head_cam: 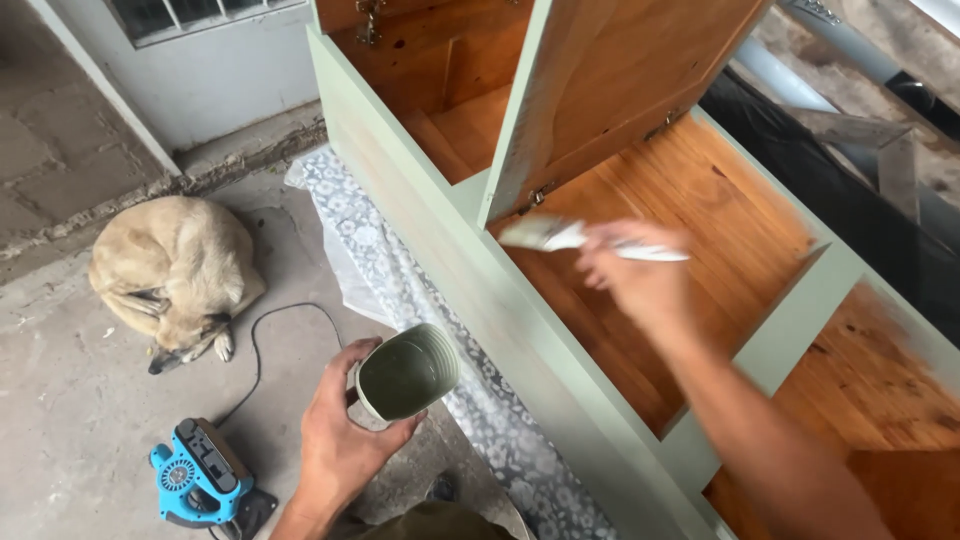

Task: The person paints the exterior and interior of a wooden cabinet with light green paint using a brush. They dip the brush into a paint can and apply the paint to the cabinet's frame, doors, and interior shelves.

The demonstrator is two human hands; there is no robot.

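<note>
Concrete floor (90, 420), left hand (345, 430) wrapped round paint can (405, 372), right hand (635, 275) gripping paintbrush (560, 236)

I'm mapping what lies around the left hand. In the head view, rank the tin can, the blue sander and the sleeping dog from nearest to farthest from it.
1. Tin can: held in the left hand.
2. Blue sander: on the floor, just left of it.
3. Dog: curled up farther left, near the wall.

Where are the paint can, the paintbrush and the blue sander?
paint can (405, 375), head view, on the green paint inside its open mouth.
paintbrush (540, 233), head view, on the blurred bristle end.
blue sander (195, 470), head view, on its top housing.
</note>
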